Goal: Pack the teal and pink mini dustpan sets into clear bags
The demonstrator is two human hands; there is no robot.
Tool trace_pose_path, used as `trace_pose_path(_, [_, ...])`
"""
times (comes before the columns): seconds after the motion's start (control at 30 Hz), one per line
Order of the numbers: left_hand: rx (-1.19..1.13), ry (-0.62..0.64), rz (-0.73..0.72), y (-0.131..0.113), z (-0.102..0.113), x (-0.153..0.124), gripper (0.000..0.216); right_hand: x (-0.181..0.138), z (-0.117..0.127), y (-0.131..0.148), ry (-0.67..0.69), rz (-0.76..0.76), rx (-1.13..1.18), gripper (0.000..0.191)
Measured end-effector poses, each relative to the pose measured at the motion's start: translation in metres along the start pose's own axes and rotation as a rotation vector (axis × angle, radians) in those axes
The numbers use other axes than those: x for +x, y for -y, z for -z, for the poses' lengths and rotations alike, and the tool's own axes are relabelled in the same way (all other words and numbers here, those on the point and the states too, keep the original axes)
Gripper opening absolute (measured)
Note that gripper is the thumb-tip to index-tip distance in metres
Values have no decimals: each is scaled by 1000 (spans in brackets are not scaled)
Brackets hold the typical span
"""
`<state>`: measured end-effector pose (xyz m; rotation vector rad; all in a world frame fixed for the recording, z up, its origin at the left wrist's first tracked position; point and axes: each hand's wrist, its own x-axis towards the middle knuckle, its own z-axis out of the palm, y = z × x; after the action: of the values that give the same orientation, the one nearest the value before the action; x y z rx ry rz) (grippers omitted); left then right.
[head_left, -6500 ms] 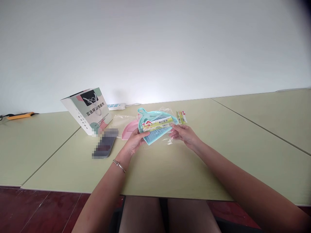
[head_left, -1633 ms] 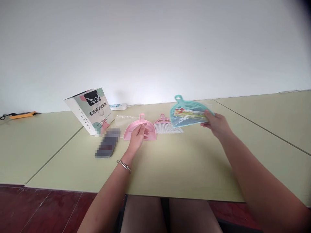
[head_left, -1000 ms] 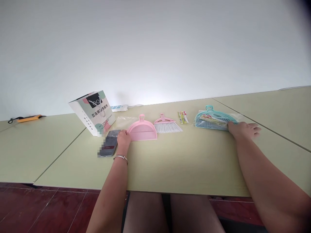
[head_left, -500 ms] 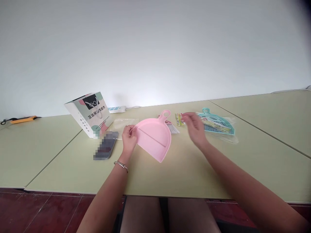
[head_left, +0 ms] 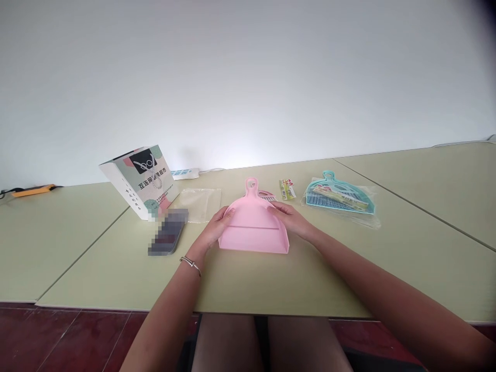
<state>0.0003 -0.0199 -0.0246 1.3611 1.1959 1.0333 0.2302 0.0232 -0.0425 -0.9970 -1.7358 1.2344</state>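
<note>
Between both hands is a pink dustpan (head_left: 253,235), its looped handle pointing away from me and its straight open edge toward me. My left hand (head_left: 217,226) is closed on its left rim, the thumb on the inner face. On the opposite rim my right hand (head_left: 289,219) grips it too, thumb over the edge. Behind the dustpan lies a pink hand brush (head_left: 268,195), mostly hidden, with some pale bristles showing. A yellow-green label card (head_left: 287,189) rests just beyond my right hand.
At right a teal dustpan set (head_left: 337,194) lies in clear plastic. A flat clear bag (head_left: 200,202), a phone (head_left: 172,235) and a paper shopping bag (head_left: 149,181) are at left. Behind stands a white power strip (head_left: 186,173); an orange item (head_left: 34,191) sits far left.
My right hand has come left from near the label card and taken the dustpan's right rim. The dustpan has turned from a slant to squarely facing me.
</note>
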Motion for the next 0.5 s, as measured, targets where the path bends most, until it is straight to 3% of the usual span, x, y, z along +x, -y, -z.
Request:
trace_pose_path(0.13, [-98,22,60,1,1,2,50,-1,-3,3,45,12,-15,39])
trace_pose_path(0.23, [-167,-92,87,2,4,4,52,14,5,3,-135,-28,-82,52])
trace_pose_path(0.33, [-229,-163,65,2,7,8,58,44,19,-4,-337,-121,-376,43])
trace_pose_path(0.4, [-252,-176,54,3,8,10,60,66,26,-13,-366,-175,-496,33])
trace_pose_path(0.5, [-279,-162,40,5,8,11,61,90,26,-24,-361,-252,-621,34])
